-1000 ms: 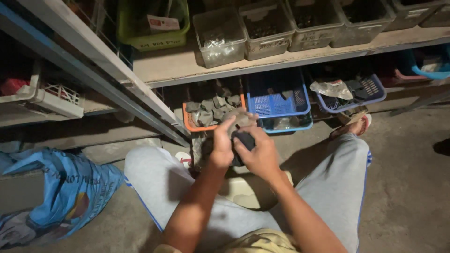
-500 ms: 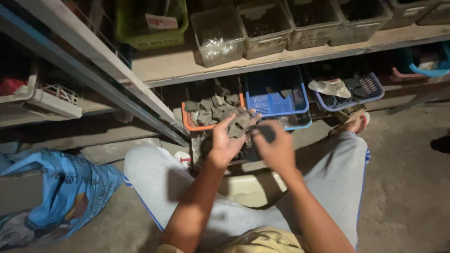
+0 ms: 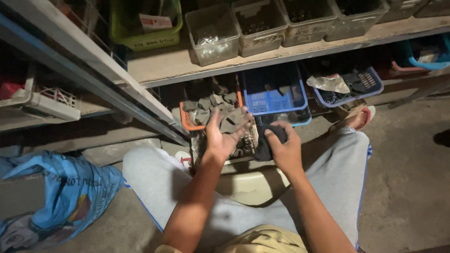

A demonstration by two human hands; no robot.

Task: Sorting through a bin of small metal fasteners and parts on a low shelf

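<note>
Grey, flat metal pieces rest on the upturned, spread left hand above the orange basket at the lower shelf's front edge, while the right hand clamps a dark rounded part, each kept clear for sorting.

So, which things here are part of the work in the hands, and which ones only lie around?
In the work:
- left hand, open, palm up, over the grey pieces
- right hand, holding a dark piece
- orange basket of grey pieces

Lying about:
- blue basket
- clear bins on the shelf
- green crate
- blue sack on the floor
</note>
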